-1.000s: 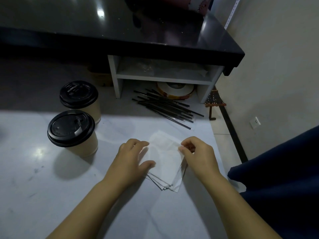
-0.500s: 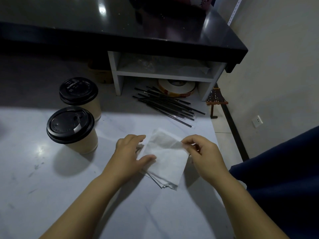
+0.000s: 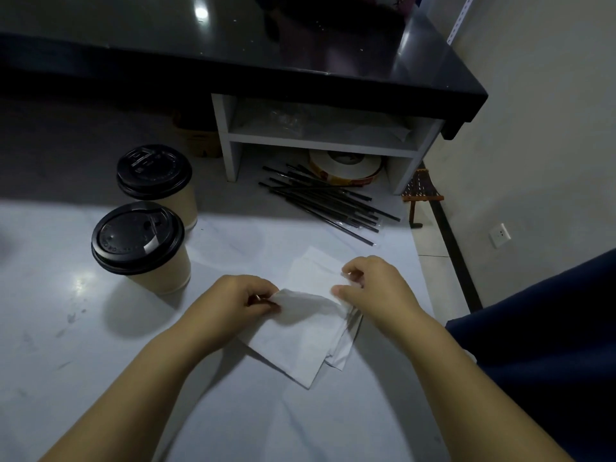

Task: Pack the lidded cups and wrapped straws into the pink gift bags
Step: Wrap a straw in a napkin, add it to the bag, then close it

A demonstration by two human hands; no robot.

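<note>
Left hand (image 3: 233, 301): thumb and curled fingers pinch the left edge of the top sheet (image 3: 310, 308). Right hand (image 3: 370, 288): fingers curled, thumb and forefinger pinch the same sheet at its right edge. Sheet raised and creased between the two grips.

Head view, near to far:
- Top sheet belongs to a stack of white paper sheets (image 3: 293, 358), fanned slightly, lying flat on the white tabletop (image 3: 83, 361) between the forearms.
- Near cup (image 3: 140, 241): tan paper, black lid on, upright on the tabletop, left of the hands and apart from them.
- Far cup (image 3: 155, 175): same kind, lid on, upright, just behind the near cup.
- Wrapped straws (image 3: 330, 203): loose bundle of black straws in clear sleeves, lying on the tabletop beyond the sheets, at the foot of a white shelf unit (image 3: 230, 138).
- Round white roll (image 3: 343, 166) sits under the shelf, behind the straws.
- Black counter (image 3: 233, 45) spans the top of the shelf unit.
- Far right: wall socket (image 3: 500, 235); dark blue cloth (image 3: 550, 328) at the frame edge.
</note>
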